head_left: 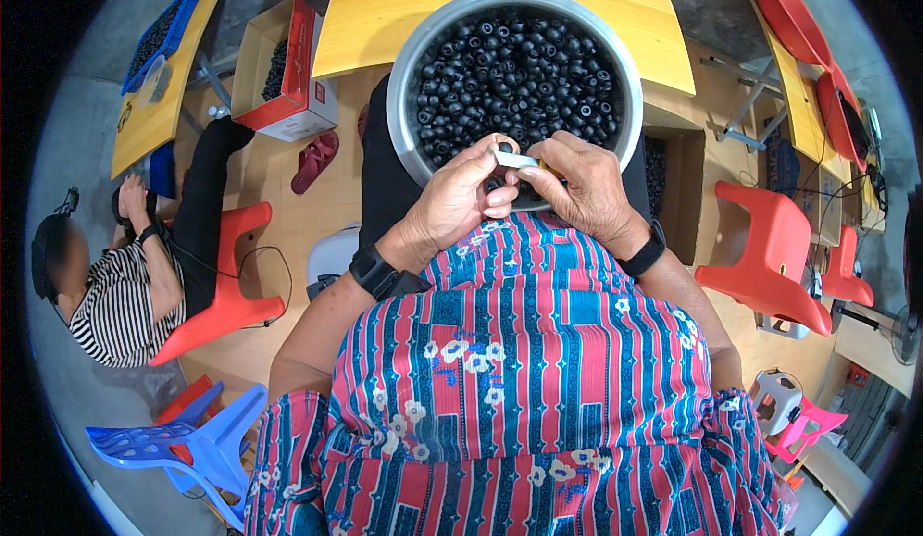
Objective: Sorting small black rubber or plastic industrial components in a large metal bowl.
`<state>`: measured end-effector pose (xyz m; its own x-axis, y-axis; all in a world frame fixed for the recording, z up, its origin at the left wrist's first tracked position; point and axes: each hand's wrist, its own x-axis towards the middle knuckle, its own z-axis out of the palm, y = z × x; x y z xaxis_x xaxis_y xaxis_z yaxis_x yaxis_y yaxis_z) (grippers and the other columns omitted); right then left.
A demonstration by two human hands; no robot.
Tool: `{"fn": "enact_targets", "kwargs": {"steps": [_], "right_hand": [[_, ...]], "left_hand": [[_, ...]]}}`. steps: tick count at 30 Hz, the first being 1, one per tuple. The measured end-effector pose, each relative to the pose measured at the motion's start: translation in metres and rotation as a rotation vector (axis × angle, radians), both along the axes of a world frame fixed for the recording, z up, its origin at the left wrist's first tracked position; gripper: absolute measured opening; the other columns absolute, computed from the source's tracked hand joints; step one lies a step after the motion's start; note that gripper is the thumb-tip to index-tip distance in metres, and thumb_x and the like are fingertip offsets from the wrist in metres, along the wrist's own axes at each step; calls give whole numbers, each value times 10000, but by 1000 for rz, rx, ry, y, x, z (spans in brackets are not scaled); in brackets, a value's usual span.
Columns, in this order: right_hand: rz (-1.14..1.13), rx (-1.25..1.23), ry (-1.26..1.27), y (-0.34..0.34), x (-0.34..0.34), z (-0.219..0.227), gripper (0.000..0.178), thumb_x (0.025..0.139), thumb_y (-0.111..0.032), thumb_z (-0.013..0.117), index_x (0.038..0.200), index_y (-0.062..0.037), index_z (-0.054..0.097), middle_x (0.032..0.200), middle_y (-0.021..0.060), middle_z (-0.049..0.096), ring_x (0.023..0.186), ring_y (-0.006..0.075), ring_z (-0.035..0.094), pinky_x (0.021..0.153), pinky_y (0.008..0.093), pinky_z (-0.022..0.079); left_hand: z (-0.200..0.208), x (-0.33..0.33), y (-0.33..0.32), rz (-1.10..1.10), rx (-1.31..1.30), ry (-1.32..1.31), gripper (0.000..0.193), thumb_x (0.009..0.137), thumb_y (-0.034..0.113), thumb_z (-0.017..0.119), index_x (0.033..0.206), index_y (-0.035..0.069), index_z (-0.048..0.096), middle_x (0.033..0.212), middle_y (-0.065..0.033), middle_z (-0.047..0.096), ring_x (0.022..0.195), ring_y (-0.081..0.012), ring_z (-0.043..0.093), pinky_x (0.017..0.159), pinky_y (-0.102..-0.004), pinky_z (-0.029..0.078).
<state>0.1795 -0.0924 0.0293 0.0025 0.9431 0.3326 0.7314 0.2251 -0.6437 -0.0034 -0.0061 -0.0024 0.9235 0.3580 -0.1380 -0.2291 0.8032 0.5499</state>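
Left hand [461, 195] and right hand [586, 185] meet over the near rim of a steel bowl [409, 65]. Both are closed in a pinch on one small metal part [516, 160], light grey, held between the fingertips of the two hands. Left thumb and forefinger also grip a black ring [503, 145], touching the metal part's left end; whether the ring sits on the part or beside it, cannot tell.

Bowl: round, full of small black rings [519, 65], resting on the person's lap. Beyond it, touching or just behind its far rim, a yellow table [385, 7].

Each wrist carries a black band: left band [383, 272], right band [642, 252]. Shirt is striped red and blue with small white flowers.

Surroundings. Left of the bowl, on the floor, an open carton [288, 84] with red sides holding more black pieces. Farther left, a second yellow table with a blue tray [159, 41] of dark pieces. A second person in a striped top [120, 305] sits at lower left on a red stool [231, 291]. Blue stool [192, 440] near the bottom left. Red chair [774, 248] to the right, well apart from the hands.
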Motion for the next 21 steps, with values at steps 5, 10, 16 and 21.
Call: {"fn": "enact_targets", "kwargs": {"steps": [5, 10, 16, 21], "right_hand": [[11, -6, -7, 0, 1, 1, 249, 857, -317, 698, 885, -74, 652, 759, 104, 607, 688, 307, 629, 598, 402, 493], [2, -9, -19, 0, 0, 0, 254, 855, -321, 698, 887, -73, 654, 757, 103, 606, 686, 306, 629, 598, 398, 496], [1, -3, -23, 0, 0, 0, 260, 847, -323, 706, 878, -70, 651, 751, 102, 600, 682, 306, 628, 593, 398, 494], [5, -1, -32, 0, 0, 0, 258, 844, -317, 710, 873, -69, 646, 747, 102, 595, 682, 307, 627, 592, 400, 492]], "left_hand": [[1, 0, 0, -8, 2, -4, 238, 1051, 313, 393, 1116, 94, 459, 915, -6, 476, 694, -76, 406, 602, -218, 326], [1, 0, 0, -27, -52, -5, 225, 1048, 297, 394, 1099, 90, 465, 913, -10, 476, 688, -84, 410, 587, -222, 313], [-3, 1, 1, -15, -56, -31, 214, 1047, 271, 384, 1092, 79, 468, 912, -11, 475, 687, -86, 413, 588, -228, 320], [-3, 0, 2, -16, -29, -32, 218, 1046, 273, 387, 1094, 77, 469, 916, -12, 476, 696, -82, 418, 600, -230, 332]]}}
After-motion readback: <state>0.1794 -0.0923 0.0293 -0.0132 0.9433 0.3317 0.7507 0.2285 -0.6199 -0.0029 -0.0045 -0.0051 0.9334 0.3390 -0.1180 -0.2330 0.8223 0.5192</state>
